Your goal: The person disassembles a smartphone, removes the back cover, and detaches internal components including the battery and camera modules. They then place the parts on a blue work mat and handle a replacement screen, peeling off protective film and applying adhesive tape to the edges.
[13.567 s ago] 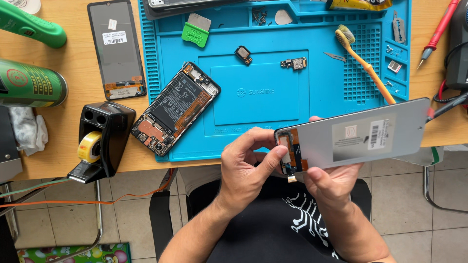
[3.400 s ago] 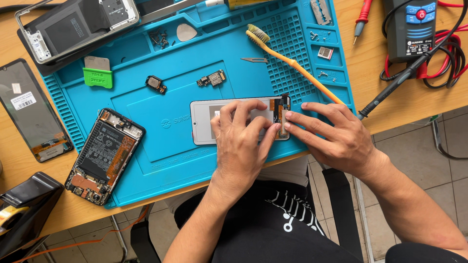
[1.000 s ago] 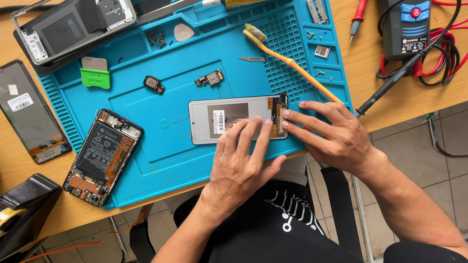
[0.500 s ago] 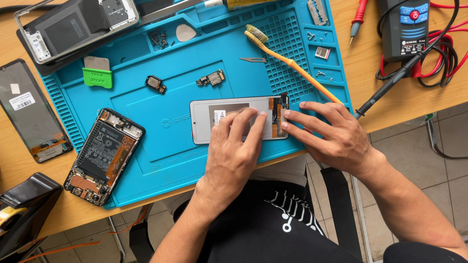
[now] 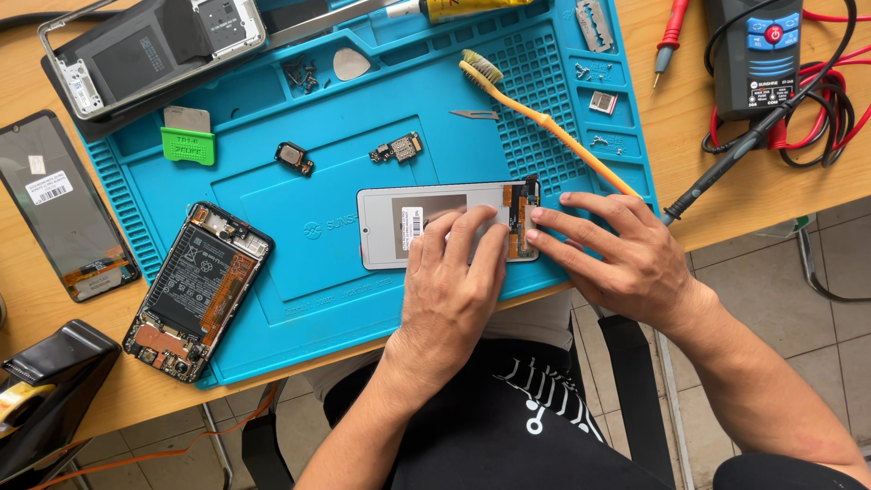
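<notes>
Person seated at a wooden bench (image 5: 726,154), both hands working on a blue silicone repair mat (image 5: 299,209).

Display panel (image 5: 390,227): lying face down and flat near the mat's front edge, long axis running 9 to 3 o'clock. Grey back showing, a white sticker near its middle, an orange flex strip (image 5: 517,213) at its 3 o'clock end.

Left hand (image 5: 454,290): lying palm down over the panel's right half, fingers extended and held close together, pressing flat on the panel back. Fingertips are reaching toward 12 o'clock.

Right hand (image 5: 626,259): resting at 3 o'clock of the panel, fingers spread and pointing toward 9 o'clock. Index and middle fingertips are touching the panel's end at the flex strip. Nothing is being pinched; contact only.

Surroundings, read from the panel:
- 9 o'clock: opened phone body (image 5: 198,290), battery and board exposed, lying tilted on the mat.
- Further toward 9 o'clock, off the mat: a dark glass panel (image 5: 68,213) on the bench.
- 11 o'clock: a larger phone frame (image 5: 150,54) across the mat's corner, with a green plastic tool (image 5: 188,141) just below it.
- 12 o'clock: two small loose parts, a dark module (image 5: 294,158) and a small circuit board (image 5: 396,150).
- 1 o'clock: an orange-handled toothbrush (image 5: 553,127) lying diagonally, its handle end close to the right hand.
- 2 o'clock, off the mat: a multimeter (image 5: 755,50) with red and black leads.
- 8 o'clock, at the bench edge: a black tape dispenser (image 5: 45,381).
</notes>
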